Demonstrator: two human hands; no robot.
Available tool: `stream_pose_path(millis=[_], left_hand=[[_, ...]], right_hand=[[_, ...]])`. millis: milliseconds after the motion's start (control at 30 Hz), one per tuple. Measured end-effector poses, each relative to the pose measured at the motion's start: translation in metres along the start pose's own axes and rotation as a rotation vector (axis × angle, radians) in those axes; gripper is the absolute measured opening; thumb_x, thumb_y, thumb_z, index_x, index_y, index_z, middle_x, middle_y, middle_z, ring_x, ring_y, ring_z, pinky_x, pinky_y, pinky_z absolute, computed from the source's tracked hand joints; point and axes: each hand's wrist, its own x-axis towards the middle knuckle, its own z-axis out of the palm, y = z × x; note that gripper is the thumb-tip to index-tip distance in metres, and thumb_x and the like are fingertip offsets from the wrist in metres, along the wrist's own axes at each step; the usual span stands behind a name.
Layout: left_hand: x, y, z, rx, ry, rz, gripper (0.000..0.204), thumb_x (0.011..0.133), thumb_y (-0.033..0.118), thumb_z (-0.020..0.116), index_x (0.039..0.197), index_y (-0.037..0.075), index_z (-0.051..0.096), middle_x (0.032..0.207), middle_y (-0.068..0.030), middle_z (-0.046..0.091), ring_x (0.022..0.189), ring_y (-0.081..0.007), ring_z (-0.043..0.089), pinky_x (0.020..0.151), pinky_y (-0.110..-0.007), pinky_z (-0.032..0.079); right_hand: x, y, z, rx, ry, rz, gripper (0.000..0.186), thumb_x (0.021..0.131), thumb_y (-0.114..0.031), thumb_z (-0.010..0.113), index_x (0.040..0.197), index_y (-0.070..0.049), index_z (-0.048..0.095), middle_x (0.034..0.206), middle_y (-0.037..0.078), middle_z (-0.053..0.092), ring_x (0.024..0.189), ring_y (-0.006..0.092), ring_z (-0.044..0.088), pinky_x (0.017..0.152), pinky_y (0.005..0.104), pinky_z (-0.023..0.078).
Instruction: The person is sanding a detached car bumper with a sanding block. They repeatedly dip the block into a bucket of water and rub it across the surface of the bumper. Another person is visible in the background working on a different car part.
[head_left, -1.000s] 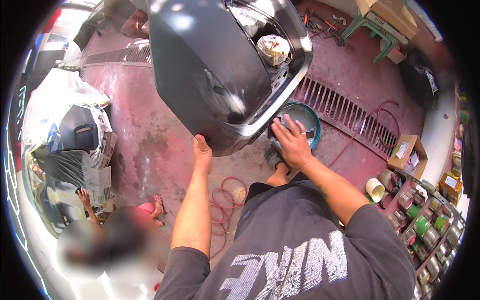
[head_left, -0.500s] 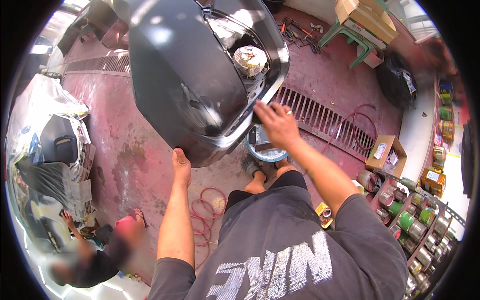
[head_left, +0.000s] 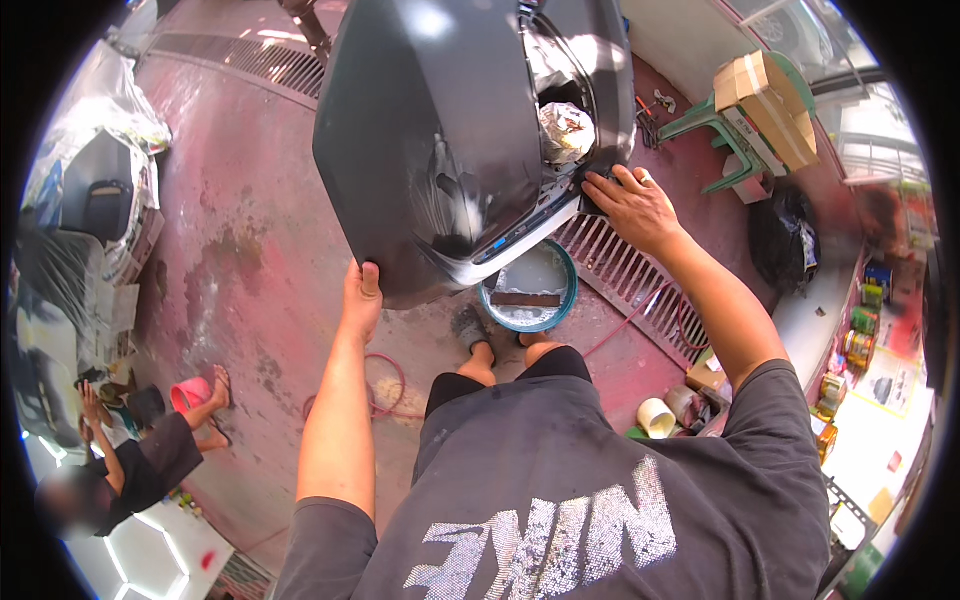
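Observation:
A large dark grey car bumper point(head_left: 420, 150) with a glossy patch and a light-edged opening fills the upper middle. My left hand point(head_left: 363, 300) grips its lower left corner, thumb on the front and fingers hidden behind. At the right rim my right hand point(head_left: 635, 207) presses down with close-set fingers. A small dark flat pad point(head_left: 593, 200) shows under those fingertips; its kind is unclear. Inside the opening sits a paper-wrapped round part point(head_left: 567, 133). Below the rim, a blue-green basin point(head_left: 574, 290) holds cloudy water, with a dark brown bar point(head_left: 525, 299) across it.
A floor grate point(head_left: 640, 285) runs behind the basin. At right stand a green stool point(head_left: 715, 125) with a cardboard box point(head_left: 765, 105), a black bag point(head_left: 785, 235) and cans point(head_left: 656, 418). A red hose point(head_left: 390, 408) lies near my feet. Another person point(head_left: 150, 455) sits at lower left.
My right hand has slid outward and up along the rim, its fingers now bent over the edge. The bumper stands further right in view, and more of the basin shows. The seated person's arms have moved.

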Motion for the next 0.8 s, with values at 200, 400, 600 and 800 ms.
stream_pose_path(millis=[200, 400, 600, 800], left_hand=[[-0.003, -0.001, 0.005, -0.057, 0.044, 0.028, 0.095, 0.090, 0.082, 0.063, 0.143, 0.004, 0.060, 0.134, -0.0033, 0.069, 0.125, -0.0145, 0.058, 0.110, -0.033, 0.044], [0.000, -0.011, 0.006, -0.016, 0.091, 0.060, 0.093, 0.092, 0.082, 0.062, 0.140, 0.002, 0.062, 0.129, -0.0038, 0.070, 0.119, -0.0145, 0.060, 0.107, -0.033, 0.046], [0.001, -0.006, 0.011, 0.009, 0.089, 0.158, 0.091, 0.096, 0.080, 0.059, 0.143, 0.002, 0.061, 0.134, -0.0053, 0.070, 0.127, -0.0179, 0.060, 0.111, -0.036, 0.045], [0.017, -0.017, -0.002, 0.161, 0.083, 0.150, 0.089, 0.099, 0.078, 0.055, 0.142, 0.001, 0.061, 0.135, -0.0102, 0.070, 0.126, -0.0223, 0.062, 0.111, -0.038, 0.046]], right_hand=[[0.020, -0.041, -0.025, 0.162, -0.131, -0.008, 0.052, 0.098, -0.019, 0.058, 0.149, -0.013, 0.062, 0.158, 0.002, 0.059, 0.138, 0.0234, 0.052, 0.117, 0.0435, 0.040], [0.009, 0.054, -0.034, -0.332, -0.029, -0.289, 0.058, 0.095, -0.018, 0.056, 0.153, -0.009, 0.058, 0.166, 0.005, 0.050, 0.141, 0.0251, 0.050, 0.116, 0.0445, 0.040], [0.016, 0.005, -0.004, -0.174, -0.111, -0.161, 0.057, 0.097, -0.021, 0.053, 0.152, -0.007, 0.058, 0.160, 0.005, 0.055, 0.141, 0.0233, 0.048, 0.115, 0.0422, 0.040], [-0.020, 0.044, -0.043, -0.098, 0.146, -0.038, 0.055, 0.096, -0.023, 0.059, 0.149, -0.009, 0.062, 0.157, 0.009, 0.059, 0.148, 0.0288, 0.046, 0.119, 0.0484, 0.038]])
